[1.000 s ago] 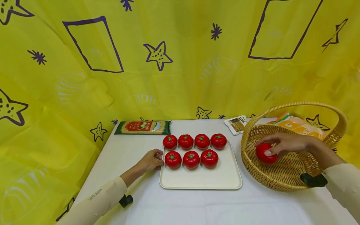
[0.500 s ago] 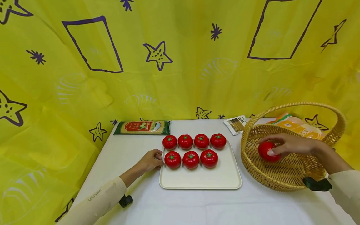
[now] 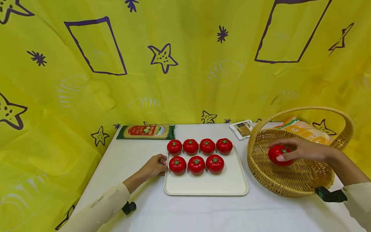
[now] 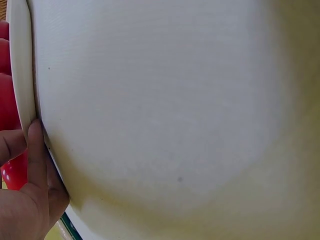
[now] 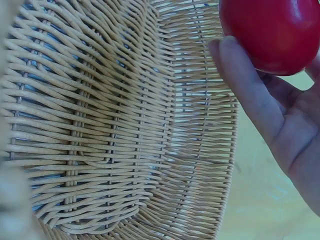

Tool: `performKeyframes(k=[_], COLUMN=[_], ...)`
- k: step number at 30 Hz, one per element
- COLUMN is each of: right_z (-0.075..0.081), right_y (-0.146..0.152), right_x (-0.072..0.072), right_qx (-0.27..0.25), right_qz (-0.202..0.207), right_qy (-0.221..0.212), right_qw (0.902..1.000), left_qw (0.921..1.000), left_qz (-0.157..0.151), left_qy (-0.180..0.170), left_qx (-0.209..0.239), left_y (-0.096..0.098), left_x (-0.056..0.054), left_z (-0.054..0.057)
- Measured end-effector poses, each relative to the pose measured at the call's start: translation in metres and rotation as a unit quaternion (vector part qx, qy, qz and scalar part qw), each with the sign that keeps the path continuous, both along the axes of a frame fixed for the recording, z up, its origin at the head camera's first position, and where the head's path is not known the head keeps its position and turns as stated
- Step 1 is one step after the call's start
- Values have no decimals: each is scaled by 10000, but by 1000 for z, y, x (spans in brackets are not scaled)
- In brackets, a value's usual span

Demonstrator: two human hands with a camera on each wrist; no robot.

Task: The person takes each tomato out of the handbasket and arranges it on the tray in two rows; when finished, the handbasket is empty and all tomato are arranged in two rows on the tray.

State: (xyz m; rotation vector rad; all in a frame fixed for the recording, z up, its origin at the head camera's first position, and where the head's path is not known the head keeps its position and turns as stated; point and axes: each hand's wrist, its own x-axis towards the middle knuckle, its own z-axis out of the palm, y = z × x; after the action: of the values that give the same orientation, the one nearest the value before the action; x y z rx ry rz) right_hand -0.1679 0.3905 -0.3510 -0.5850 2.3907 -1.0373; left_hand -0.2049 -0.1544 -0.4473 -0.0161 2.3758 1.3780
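Note:
My right hand [image 3: 304, 149] grips a red tomato [image 3: 278, 158] over the wicker basket [image 3: 258, 174], fingers around its far side and thumb across the front. In the right wrist view this tomato [image 5: 275, 35] is up near the basket's rim, and the woven interior shows bare. At the left edge of the white tray [image 3: 205, 188], my left hand [image 3: 155, 166] pinches the rim; the left wrist view shows its thumb and a finger on either side of the tray rim [image 4: 22, 65]. Several tomatoes with green stems [image 3: 196, 165] sit on the tray in two rows, the front row shorter.
A green pasta packet [image 3: 146, 132] lies at the back left of the white table [image 3: 211, 216]. Behind the tray's right side is a small white packet [image 3: 242, 129]. An orange bag [image 3: 307, 132] lies behind the basket, whose tall handle [image 3: 313, 108] arches overhead.
My right hand has shifted slightly to the right with the tomato, and the tomato has turned so its green stem shows. The left hand stays at the tray's edge.

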Motion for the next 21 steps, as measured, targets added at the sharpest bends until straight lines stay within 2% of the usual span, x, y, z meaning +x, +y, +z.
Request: performKeyframes(k=[4,11,18,21], right_z=[1,4,4,5], right_y=[-1,-5,-10,-11], right_x=[5,14,24,28], right_qx=[77,66,-167,-366], right_qz=[-83,-473,-326,-222], right_qy=[-26,-86,477,514], right_qw=[9999,9988,9982,9978], left_qw=[10000,10000,10000,10000], left_qz=[29,65,61,72], left_qy=[5,10,16,4], left_qx=[23,-36,-31,-23], left_y=[-1,-1,-2,-1], left_x=[-1,-2,-1,-1], left_z=[-2,-4,-4,-4])
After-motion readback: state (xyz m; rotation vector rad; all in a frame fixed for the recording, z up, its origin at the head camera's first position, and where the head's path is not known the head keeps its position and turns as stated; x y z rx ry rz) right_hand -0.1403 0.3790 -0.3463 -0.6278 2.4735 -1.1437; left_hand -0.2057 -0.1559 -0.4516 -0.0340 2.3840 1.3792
